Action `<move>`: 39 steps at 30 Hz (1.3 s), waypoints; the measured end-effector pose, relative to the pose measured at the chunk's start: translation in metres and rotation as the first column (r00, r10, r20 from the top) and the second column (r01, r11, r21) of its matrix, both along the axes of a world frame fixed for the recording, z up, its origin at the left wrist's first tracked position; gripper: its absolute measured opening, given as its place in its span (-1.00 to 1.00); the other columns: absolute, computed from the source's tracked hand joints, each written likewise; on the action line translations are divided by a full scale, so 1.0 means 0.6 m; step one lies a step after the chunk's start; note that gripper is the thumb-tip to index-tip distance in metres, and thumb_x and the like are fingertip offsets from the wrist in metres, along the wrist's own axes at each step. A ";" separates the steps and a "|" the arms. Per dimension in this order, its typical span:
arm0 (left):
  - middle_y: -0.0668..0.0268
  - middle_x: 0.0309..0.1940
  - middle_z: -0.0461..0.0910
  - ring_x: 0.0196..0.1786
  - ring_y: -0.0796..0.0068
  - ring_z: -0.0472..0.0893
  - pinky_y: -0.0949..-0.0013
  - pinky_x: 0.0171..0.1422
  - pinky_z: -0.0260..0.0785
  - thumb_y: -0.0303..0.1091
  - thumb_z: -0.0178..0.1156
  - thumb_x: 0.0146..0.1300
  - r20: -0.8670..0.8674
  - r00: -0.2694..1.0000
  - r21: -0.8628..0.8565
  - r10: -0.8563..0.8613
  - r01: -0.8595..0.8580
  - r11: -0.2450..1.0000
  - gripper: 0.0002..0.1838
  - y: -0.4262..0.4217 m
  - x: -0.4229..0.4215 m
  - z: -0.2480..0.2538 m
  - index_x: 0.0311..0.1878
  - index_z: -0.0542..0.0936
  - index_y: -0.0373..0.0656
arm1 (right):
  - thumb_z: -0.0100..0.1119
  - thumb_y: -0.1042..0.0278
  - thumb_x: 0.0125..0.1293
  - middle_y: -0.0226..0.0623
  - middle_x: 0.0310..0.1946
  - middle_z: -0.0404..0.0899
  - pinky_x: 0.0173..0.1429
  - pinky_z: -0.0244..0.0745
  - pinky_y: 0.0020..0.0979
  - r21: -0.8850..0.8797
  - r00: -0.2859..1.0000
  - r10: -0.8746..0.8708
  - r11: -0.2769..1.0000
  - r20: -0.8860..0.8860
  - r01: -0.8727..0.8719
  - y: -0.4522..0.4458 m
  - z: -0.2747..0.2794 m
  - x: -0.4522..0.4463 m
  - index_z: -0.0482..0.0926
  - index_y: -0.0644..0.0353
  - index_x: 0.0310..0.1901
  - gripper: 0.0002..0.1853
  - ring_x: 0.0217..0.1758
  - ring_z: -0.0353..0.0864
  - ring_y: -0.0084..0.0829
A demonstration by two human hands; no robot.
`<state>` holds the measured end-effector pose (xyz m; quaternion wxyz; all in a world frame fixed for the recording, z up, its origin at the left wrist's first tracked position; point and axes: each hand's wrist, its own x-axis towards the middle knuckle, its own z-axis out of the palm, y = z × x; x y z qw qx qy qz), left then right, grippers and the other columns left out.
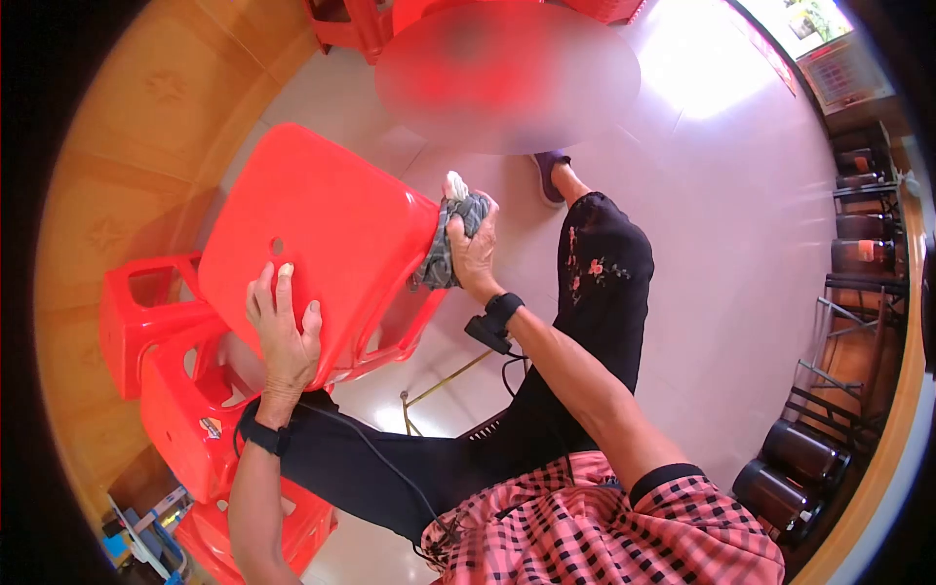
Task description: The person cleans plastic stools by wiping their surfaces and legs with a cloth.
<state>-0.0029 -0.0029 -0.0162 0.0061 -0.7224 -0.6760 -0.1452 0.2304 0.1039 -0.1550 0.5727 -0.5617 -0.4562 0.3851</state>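
Observation:
A red plastic stool is tilted in front of me, its seat with a small round hole turned toward me. My left hand lies on the lower part of that seat with fingers stretched out and thumb apart. Closed around a bunched grey patterned cloth with a whitish end, my right hand presses it against the right edge of the stool. The palm side of my left hand is hidden.
More red stools stand at the left, along an orange-brown wall panel. Other red stools are at the top. Dark brown jars line the right side. A thin metal frame is on the floor below the stool. A blurred oval covers the upper middle.

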 end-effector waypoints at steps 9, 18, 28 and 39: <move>0.00 0.30 0.19 0.34 -0.04 0.16 0.01 0.45 -0.08 -0.35 0.07 0.18 -0.048 0.999 -0.038 0.000 -0.002 0.999 -0.40 0.013 -0.009 0.011 0.32 0.25 -0.26 | 0.13 -0.01 0.19 0.16 0.02 0.47 0.21 0.34 -0.15 -0.677 0.995 0.093 0.735 0.037 -0.044 0.086 -0.085 0.024 0.25 0.31 0.18 -0.33 0.14 0.48 0.05; 0.01 0.29 0.20 0.33 -0.04 0.17 0.03 0.44 -0.09 -0.41 0.12 0.08 -0.031 0.999 -0.034 -0.020 0.019 0.999 -0.36 0.031 -0.053 0.009 0.29 0.27 -0.27 | 0.20 0.10 0.12 0.08 -0.35 0.58 -0.10 0.49 -0.15 -0.097 0.942 0.322 0.939 -0.097 -0.331 0.094 0.184 -0.053 0.40 0.27 -0.06 -0.53 -0.25 0.62 0.02; -0.01 0.31 0.18 0.35 -0.05 0.14 0.01 0.46 -0.13 -0.34 0.06 0.09 -0.051 0.999 -0.069 -0.002 -0.001 0.998 -0.37 0.039 -0.052 0.004 0.28 0.26 -0.29 | 0.21 0.00 0.14 0.15 -0.27 0.58 -0.04 0.48 -0.10 -0.462 0.988 0.088 0.887 0.128 -0.019 0.106 -0.089 -0.016 0.38 0.25 0.02 -0.45 -0.14 0.61 0.06; 0.01 0.33 0.18 0.38 0.00 0.13 0.06 0.47 -0.10 -0.29 -0.01 0.23 -0.050 0.999 -0.093 0.004 -0.009 0.996 -0.41 0.041 -0.057 -0.001 0.33 0.24 -0.28 | 0.18 0.06 0.13 0.15 -0.14 0.56 0.08 0.41 -0.09 -0.409 0.995 0.072 0.912 0.065 -0.039 0.099 -0.057 -0.017 0.34 0.27 0.09 -0.42 -0.04 0.57 0.11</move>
